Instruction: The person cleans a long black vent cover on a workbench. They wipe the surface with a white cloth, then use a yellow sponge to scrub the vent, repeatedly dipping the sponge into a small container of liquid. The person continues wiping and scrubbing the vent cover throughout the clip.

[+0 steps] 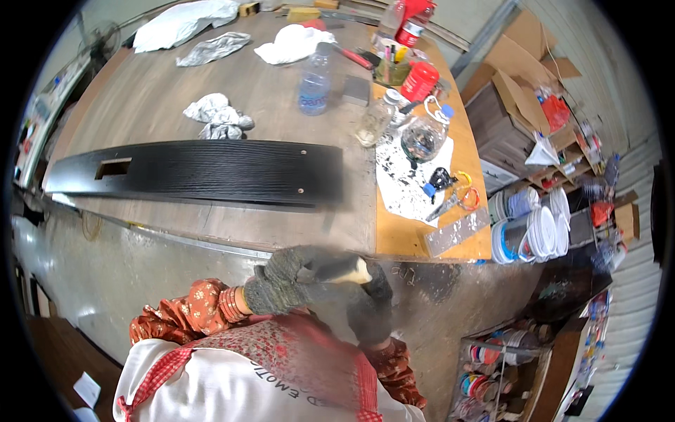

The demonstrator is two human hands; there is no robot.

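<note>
Both my hands wear dark grey knitted gloves and meet in front of my apron, just off the table's near edge. My left hand (pixel 275 287) is closed around a dark, flattish piece (pixel 330 267) with a pale cream end; blur keeps me from telling its kind. My right hand (pixel 371 309) is beside that end, its fingers smeared by motion. Beyond them, a long black wood-grain board (pixel 232 169) lies across the table (pixel 281 126). It has a rectangular cutout near its left end and two small holes near its right end.
A crumpled grey cloth (pixel 216 114) and a water bottle (pixel 314 88) are behind the board. On the right, a paint-spotted sheet (pixel 394 183) carries a jug (pixel 424 133) and scissors (pixel 467 197). A metal scraper plate (pixel 457 232) lies nearby. White buckets (pixel 538 235) stand right of the table.
</note>
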